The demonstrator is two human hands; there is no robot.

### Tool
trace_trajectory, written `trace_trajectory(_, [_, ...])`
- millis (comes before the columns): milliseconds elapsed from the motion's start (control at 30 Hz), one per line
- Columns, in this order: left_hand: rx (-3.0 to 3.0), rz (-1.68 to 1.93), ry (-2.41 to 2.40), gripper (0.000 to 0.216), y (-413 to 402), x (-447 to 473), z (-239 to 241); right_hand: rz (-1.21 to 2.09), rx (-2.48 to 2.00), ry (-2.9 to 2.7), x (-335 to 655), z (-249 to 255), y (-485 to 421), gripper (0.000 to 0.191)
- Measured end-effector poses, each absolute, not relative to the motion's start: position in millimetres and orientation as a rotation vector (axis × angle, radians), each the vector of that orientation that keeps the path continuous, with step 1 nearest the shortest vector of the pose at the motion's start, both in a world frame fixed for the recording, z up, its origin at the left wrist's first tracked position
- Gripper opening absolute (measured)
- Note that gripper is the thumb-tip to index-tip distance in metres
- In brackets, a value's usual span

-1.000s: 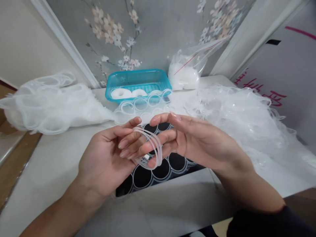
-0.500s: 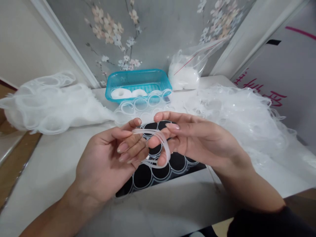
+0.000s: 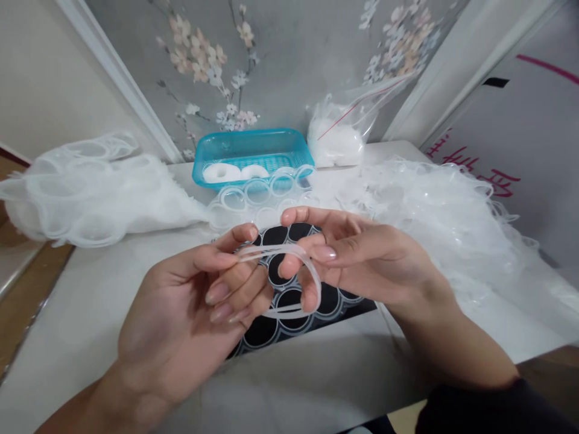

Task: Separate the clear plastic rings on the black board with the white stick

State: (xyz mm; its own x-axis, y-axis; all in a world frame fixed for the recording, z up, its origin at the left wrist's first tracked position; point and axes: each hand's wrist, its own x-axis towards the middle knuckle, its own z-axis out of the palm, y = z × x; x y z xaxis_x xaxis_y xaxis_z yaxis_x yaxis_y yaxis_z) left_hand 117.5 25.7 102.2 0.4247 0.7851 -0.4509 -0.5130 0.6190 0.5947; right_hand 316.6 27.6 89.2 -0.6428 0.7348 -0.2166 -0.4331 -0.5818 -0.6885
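Several thin, whitish translucent plastic rings [image 3: 318,288] are bunched together and stretched between my two hands. At their left end, my left hand [image 3: 190,319] pinches them with the thumb, its other fingers curled inside the loop. On the opposite side, the thumb and fingers of my right hand [image 3: 366,259] close on the band, with fingertips reaching into the loop. Below my hands lies a black mat [image 3: 260,328] under a clear sheet of joined rings [image 3: 332,310]; my hands cover part of both.
Behind, a blue plastic basket [image 3: 253,137] holds two white disc-like pieces. A zip bag [image 3: 337,141] with white contents stands beside it. Tangled clear ring sheets are heaped at left [image 3: 104,199] and right [image 3: 434,211] on the white table [image 3: 316,374].
My left hand has shifted slightly left and down, and the right thumb has lowered. The rings sit a little lower and look more stretched out between the hands.
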Motion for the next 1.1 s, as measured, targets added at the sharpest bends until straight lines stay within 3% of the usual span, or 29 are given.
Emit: trace_trajectory(1100, [0.369,0.862,0.795,0.020,25.8,119.1,100.9,2.180,-0.641,-0.910,316.5,84.9,28.3,0.040])
